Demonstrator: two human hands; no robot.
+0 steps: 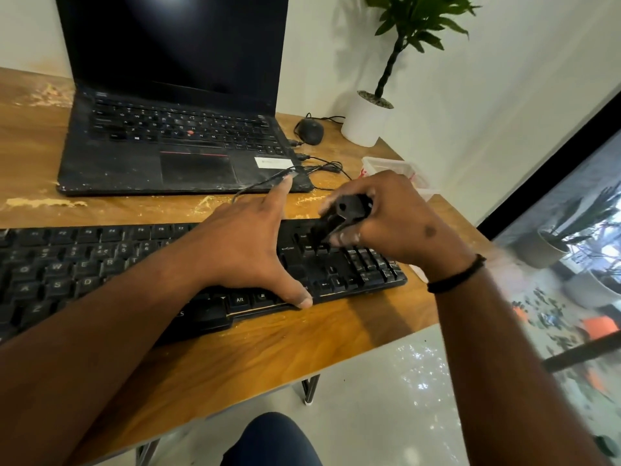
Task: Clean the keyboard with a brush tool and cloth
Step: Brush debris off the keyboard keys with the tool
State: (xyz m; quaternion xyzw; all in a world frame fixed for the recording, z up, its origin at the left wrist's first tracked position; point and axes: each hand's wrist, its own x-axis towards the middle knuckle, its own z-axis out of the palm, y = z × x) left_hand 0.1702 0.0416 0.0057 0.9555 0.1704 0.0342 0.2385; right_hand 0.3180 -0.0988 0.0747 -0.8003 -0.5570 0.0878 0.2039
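Note:
A black keyboard [77, 264] lies across the wooden desk [268, 334], its right end near the desk's right edge. My left hand [248, 250] rests flat on the keyboard's middle, fingers spread, thumb at the front edge, holding nothing. My right hand [396, 220] is closed around a black brush tool [339, 215], whose lower end touches the keys just left of the number pad. The brush's tip is blurred. No cloth is visible.
An open black laptop [174, 139] stands behind the keyboard, with cables running from its right side. A black mouse [311, 131], a white potted plant [364, 121] and a clear plastic container [386, 164] sit at the back right. The floor lies beyond the desk's right edge.

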